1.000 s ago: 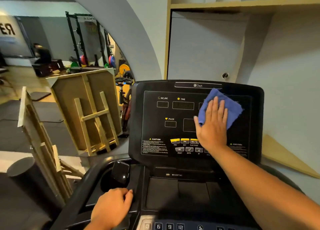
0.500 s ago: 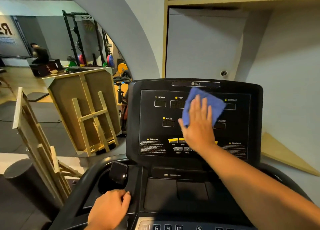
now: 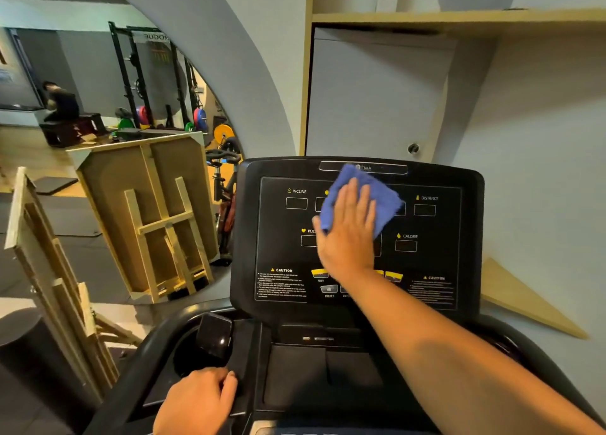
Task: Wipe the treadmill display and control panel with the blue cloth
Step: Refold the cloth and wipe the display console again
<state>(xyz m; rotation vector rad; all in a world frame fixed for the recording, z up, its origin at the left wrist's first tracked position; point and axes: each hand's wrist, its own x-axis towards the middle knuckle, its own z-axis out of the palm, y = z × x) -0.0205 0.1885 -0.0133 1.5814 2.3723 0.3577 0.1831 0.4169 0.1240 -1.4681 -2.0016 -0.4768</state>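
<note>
The black treadmill display [image 3: 429, 254] stands upright in front of me, with labels for incline, distance, pulse and calorie. A folded blue cloth [image 3: 380, 195] lies flat against its upper middle, over the time readout. My right hand [image 3: 347, 234] presses the cloth to the panel with straight fingers. My left hand [image 3: 196, 402] grips the edge of the lower console [image 3: 295, 375] at the bottom left, fingers curled over it. The yellow and grey buttons [image 3: 323, 279] below the display are partly hidden by my right wrist.
A round mirror at the left reflects gym racks, weight plates and a person. Wooden easels [image 3: 157, 218] and a frame [image 3: 42, 270] lean at the left of the treadmill. A grey wall with a cabinet door [image 3: 370, 97] stands behind the display.
My right hand has slid the blue cloth leftward and a little upward across the display, from its right half to the upper middle. My left hand has kept its grip on the console.
</note>
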